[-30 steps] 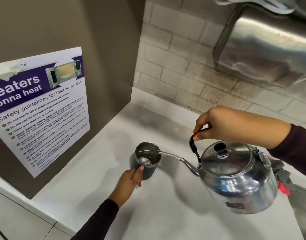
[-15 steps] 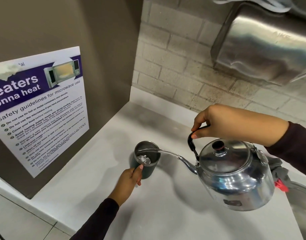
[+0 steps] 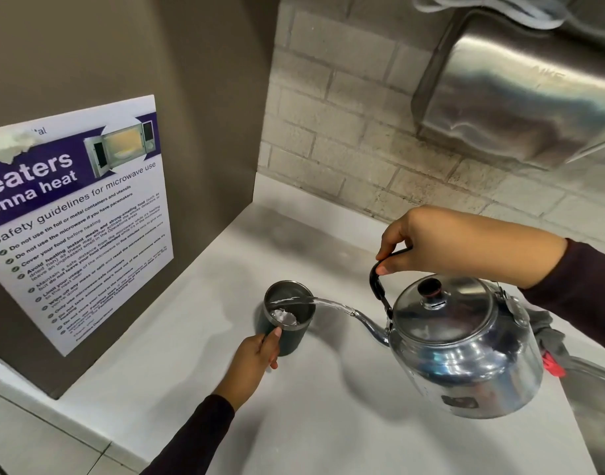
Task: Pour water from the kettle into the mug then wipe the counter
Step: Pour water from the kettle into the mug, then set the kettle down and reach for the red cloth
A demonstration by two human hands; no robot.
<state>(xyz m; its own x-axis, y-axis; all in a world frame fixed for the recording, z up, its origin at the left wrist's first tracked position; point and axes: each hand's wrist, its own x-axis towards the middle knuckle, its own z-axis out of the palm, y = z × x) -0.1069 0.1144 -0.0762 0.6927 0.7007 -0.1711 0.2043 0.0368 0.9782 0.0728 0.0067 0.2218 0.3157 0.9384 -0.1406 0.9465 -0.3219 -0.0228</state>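
A shiny steel kettle (image 3: 465, 354) hangs tilted above the white counter (image 3: 328, 423), its spout pointing left. My right hand (image 3: 458, 245) is closed around its black handle. A thin stream of water (image 3: 328, 301) runs from the spout into a dark mug (image 3: 287, 320) with a steel rim, which stands upright on the counter. Water shows inside the mug. My left hand (image 3: 253, 361) grips the mug's near side, thumb against its wall. A grey cloth (image 3: 551, 334) with a red part lies behind the kettle, mostly hidden.
A brown panel with a microwave safety poster (image 3: 78, 217) rises at the left. A brick wall runs along the back, with a steel hood (image 3: 520, 87) overhead at the right. A steel sink edge (image 3: 596, 375) shows at the far right.
The pour goes on with the hands and kettle almost still; the view has shifted slightly. More water has gathered in the mug.
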